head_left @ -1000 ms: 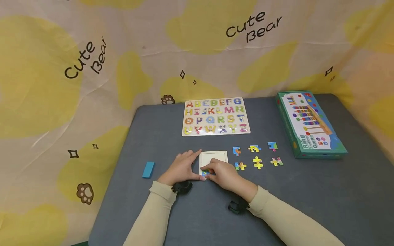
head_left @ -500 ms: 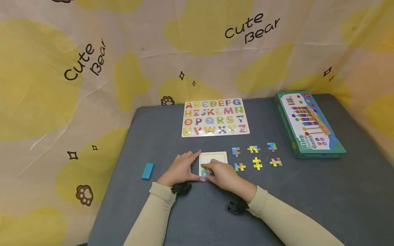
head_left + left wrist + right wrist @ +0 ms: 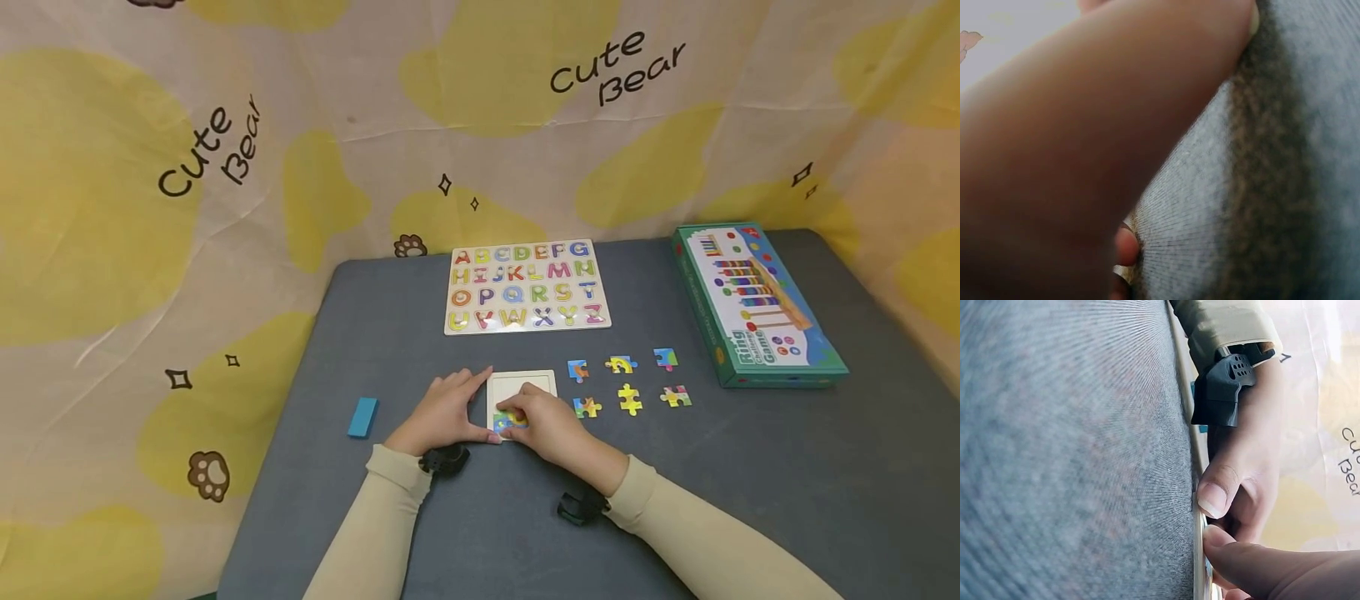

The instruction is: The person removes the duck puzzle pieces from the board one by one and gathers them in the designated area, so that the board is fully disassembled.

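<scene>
A small white square puzzle tray (image 3: 517,382) lies on the table, with colourful jigsaw pieces (image 3: 506,422) in its lower left part. My left hand (image 3: 442,411) lies along the tray's left side, index finger near the upper left corner and thumb touching the lower edge. In the right wrist view, the left thumb (image 3: 1215,497) presses on the tray's rim. My right hand (image 3: 553,427) is over the tray, thumb and index finger pinching at a blue and yellow jigsaw piece, partly hidden under the fingers. The left wrist view is mostly filled by a blurred hand.
Several loose jigsaw pieces (image 3: 630,400) lie in two rows right of the tray. An alphabet board (image 3: 528,286) lies behind it. A green toy box (image 3: 761,304) stands at the back right. A blue block (image 3: 363,417) lies at the left of the grey table (image 3: 480,533).
The right index finger has shifted slightly right over the tray, and more of the blue and yellow pieces shows. The left hand has stayed in place.
</scene>
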Available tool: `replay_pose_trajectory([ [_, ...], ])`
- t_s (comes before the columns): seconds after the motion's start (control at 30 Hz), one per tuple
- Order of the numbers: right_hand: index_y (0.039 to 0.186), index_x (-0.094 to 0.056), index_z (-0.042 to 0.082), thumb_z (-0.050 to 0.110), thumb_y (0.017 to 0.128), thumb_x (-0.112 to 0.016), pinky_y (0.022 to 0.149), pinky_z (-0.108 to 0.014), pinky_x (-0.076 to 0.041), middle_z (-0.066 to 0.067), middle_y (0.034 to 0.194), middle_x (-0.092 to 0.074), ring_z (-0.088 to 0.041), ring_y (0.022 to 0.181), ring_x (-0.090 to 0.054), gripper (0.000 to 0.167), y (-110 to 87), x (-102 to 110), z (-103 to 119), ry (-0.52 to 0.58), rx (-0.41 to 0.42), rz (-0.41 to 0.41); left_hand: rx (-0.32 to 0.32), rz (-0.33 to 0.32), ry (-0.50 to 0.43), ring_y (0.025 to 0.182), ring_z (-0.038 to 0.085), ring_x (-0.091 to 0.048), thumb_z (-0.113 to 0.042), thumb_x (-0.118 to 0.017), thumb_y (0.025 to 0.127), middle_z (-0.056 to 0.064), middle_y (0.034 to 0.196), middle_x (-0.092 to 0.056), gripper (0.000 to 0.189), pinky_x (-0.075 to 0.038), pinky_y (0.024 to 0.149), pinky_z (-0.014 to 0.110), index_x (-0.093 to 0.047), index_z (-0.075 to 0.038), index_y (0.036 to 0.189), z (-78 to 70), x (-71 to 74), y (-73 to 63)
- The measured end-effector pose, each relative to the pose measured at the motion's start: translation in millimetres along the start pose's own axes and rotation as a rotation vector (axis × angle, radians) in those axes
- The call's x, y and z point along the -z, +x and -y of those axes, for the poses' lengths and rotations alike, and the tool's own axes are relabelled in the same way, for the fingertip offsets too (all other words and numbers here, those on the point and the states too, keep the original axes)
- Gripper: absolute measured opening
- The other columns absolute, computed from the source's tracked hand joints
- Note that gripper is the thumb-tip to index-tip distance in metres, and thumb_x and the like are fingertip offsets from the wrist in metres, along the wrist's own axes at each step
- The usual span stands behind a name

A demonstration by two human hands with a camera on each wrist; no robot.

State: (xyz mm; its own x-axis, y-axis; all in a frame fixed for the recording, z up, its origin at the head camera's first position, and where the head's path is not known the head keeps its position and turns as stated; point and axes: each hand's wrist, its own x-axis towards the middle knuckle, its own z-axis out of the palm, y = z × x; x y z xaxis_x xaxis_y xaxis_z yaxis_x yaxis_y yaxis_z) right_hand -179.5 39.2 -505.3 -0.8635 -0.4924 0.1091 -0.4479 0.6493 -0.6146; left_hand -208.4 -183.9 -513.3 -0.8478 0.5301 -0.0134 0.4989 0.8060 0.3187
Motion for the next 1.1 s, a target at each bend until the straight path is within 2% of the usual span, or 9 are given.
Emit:
replay_pose_trajectory([
  [0.23,0.113,-0.079,0.015,0.017,0.084,-0.091,0.069,-0.029,-0.048,0.003,0.097,-0.055,-0.011,0.079,-0.055,0.031,-2.2,0.4,0.8,-0.003,0.008,-0.010,0.005,-0.002,-0.009,0.077,0.013,-0.040,-0.065,-0.089,0.074,-0.004,0.088,-0.043,0.112,-0.029,0.077,0.037,-0.044,-0.009,0.160,-1.4,1.6,-1.5],
  [0.5,0.119,-0.078,0.015,0.014,0.084,-0.091,0.072,-0.030,-0.050,0.002,0.103,-0.063,-0.013,0.085,-0.060,0.038,-3.8,1.7,0.3,0.019,0.030,-0.007,0.006,0.004,-0.022,0.077,0.013,-0.040,-0.063,-0.089,0.074,-0.004,0.089,-0.043,0.111,-0.029,0.076,0.037,-0.044,-0.009,0.160,-2.2,1.4,-2.0],
  [0.7,0.123,-0.077,0.012,0.009,0.084,-0.090,0.066,-0.028,-0.047,0.002,0.099,-0.063,-0.009,0.076,-0.053,0.041,-0.9,4.1,-1.3,0.068,0.000,0.033,0.009,0.007,-0.017,0.076,0.013,-0.040,-0.063,-0.090,0.074,-0.004,0.089,-0.044,0.111,-0.029,0.076,0.037,-0.044,-0.009,0.160,-3.0,1.8,-1.8],
  [0.87,0.124,-0.075,0.011,0.002,0.085,-0.087,0.065,-0.026,-0.046,0.002,0.096,-0.060,-0.007,0.073,-0.050,0.042,1.3,5.9,-6.6,0.142,0.023,0.058,0.013,0.003,-0.020,0.076,0.013,-0.040,-0.061,-0.091,0.073,-0.004,0.088,-0.044,0.110,-0.029,0.076,0.037,-0.045,-0.009,0.159,-3.8,2.2,-1.6],
  [1.0,0.117,-0.076,0.009,-0.004,0.085,-0.084,0.063,-0.026,-0.045,0.005,0.087,-0.058,-0.007,0.069,-0.049,0.035,2.4,7.1,-10.2,0.220,0.036,0.085,0.009,-0.004,-0.018,0.076,0.013,-0.041,-0.060,-0.092,0.073,-0.004,0.088,-0.044,0.110,-0.029,0.076,0.037,-0.046,-0.009,0.159,-3.5,1.7,-1.2],
  [1.1,0.108,-0.078,0.011,-0.002,0.088,-0.082,0.062,-0.025,-0.045,0.009,0.082,-0.058,-0.004,0.066,-0.049,0.024,2.0,7.6,-11.2,0.233,0.041,0.101,-0.002,-0.015,-0.006,0.076,0.013,-0.040,-0.059,-0.092,0.073,-0.004,0.088,-0.044,0.110,-0.029,0.076,0.036,-0.046,-0.008,0.159,-3.3,1.2,-0.7],
])
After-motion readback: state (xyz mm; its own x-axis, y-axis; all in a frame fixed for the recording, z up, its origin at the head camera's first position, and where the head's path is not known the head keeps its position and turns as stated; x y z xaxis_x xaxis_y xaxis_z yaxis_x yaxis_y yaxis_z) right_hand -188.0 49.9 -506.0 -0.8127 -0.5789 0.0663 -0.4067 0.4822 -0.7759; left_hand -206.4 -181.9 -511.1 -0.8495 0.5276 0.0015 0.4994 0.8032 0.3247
